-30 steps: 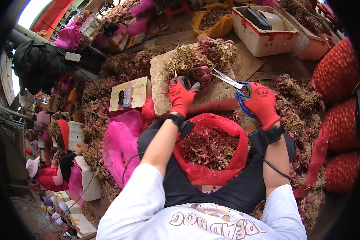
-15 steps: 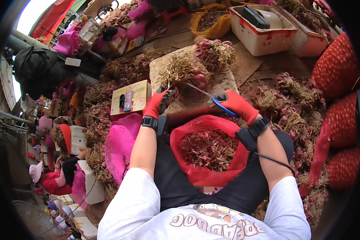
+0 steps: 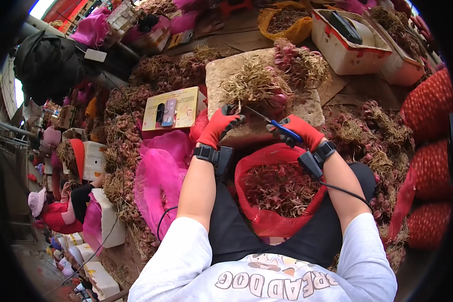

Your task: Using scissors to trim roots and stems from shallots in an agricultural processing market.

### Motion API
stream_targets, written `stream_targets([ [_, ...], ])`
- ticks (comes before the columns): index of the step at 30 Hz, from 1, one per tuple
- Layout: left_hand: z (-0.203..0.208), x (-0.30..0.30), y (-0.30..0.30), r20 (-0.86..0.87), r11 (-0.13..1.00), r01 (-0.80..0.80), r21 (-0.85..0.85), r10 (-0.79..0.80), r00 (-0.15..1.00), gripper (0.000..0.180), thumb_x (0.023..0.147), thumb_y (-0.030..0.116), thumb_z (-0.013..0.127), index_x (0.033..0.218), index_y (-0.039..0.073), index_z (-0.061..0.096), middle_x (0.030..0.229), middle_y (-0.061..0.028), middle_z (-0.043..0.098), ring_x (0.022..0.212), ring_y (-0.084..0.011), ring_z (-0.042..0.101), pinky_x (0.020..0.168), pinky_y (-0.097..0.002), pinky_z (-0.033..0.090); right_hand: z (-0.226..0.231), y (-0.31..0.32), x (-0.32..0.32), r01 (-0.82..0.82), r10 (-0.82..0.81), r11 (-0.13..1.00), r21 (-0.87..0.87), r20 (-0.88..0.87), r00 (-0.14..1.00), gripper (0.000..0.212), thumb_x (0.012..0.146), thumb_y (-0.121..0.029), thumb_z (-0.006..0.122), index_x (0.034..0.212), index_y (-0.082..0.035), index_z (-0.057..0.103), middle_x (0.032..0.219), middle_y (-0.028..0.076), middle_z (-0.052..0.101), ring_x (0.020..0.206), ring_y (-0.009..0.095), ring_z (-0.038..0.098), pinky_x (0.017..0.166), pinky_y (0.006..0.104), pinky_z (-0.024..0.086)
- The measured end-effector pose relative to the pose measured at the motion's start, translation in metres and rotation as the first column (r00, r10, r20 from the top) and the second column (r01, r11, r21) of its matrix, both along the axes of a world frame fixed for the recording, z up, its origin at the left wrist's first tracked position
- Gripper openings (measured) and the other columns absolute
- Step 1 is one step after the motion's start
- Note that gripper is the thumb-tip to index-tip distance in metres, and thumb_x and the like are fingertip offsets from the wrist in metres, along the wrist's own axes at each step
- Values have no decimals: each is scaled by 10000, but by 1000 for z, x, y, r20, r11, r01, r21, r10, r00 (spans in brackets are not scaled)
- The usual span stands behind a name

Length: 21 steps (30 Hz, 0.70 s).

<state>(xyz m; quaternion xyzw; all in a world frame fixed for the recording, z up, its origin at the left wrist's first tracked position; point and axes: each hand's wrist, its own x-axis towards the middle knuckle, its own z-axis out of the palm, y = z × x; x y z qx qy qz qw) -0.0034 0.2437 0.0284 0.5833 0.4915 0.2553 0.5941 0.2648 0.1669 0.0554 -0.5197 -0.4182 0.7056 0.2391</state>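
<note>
My left hand (image 3: 221, 124), in a red glove with dark fingertips, is closed in a pinch at the near edge of a pale foam block (image 3: 220, 70). A short pale shallot stalk (image 3: 239, 106) pokes up from its fingers; any bulb there is hidden. My right hand (image 3: 303, 132), gloved alike, grips blue-handled scissors (image 3: 290, 133), whose blades point left toward the stalk. On the block, just beyond both hands, lie shallot bunches (image 3: 251, 83) with dry straw-coloured tops and purple-red bulbs. Between my legs sits a red mesh bag (image 3: 246, 166) holding reddish skins and dry scraps.
Left of the block, a yellow box (image 3: 151, 118) carries a phone (image 3: 169, 111) and a small black device. Pink mesh (image 3: 158, 171) lies by my left arm. Shallot heaps (image 3: 382, 136) flank me. Full red sacks (image 3: 428, 166) stand right, foam boxes (image 3: 347, 55) behind. A person (image 3: 60, 214) sits far left.
The view has shifted, so most things sit further right in the picture. My left hand still pinches, and the scissors stay in my right, their blades a little nearer the left fingers.
</note>
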Motion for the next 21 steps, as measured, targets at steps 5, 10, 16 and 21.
stream_targets([
  [5, 9, -1, -9, 53, 996, -45, -80, 49, 997, 293, 765, 111, 708, 1013, 18, 581, 901, 18, 582, 786, -68, 513, 668, -231, 435, -12, 12, -12, 24, -26, 999, 25, 75, 997, 313, 767, -328, 745, 741, -33, 644, 545, 1, 543, 419, 72, 486, 382, 218, 353],
  [10, 1, -12, -7, 124, 999, -30, -12, 31, 992, 422, 768, 65, 689, 1163, 18, 549, 1032, 4, 591, 854, -81, 531, 730, -220, 449, -24, 26, -6, -220, -1, 826, 519, 391, 920, 442, 731, -450, 726, 798, -17, 672, 640, 89, 613, 543, 213, 576, 513, 321, 439],
  [16, -15, -27, -1, 289, 996, -83, -34, 89, 953, 333, 776, -39, 613, 1100, 18, 561, 1056, -7, 601, 876, -89, 544, 769, -213, 457, -2, 36, -6, -293, -245, 778, 555, 698, 673, 513, 698, -582, 679, 823, -86, 716, 600, 96, 583, 580, 245, 580, 588, 372, 436],
  [21, 18, -16, -19, -30, 973, -162, 162, 169, 985, 359, 755, -95, 575, 1094, 23, 564, 1053, -12, 611, 866, -88, 551, 756, -221, 464, -10, 19, 10, -201, 156, 959, 198, 225, 962, 324, 857, -353, 620, 1065, -112, 678, 556, -56, 464, 462, 49, 433, 456, 251, 367],
])
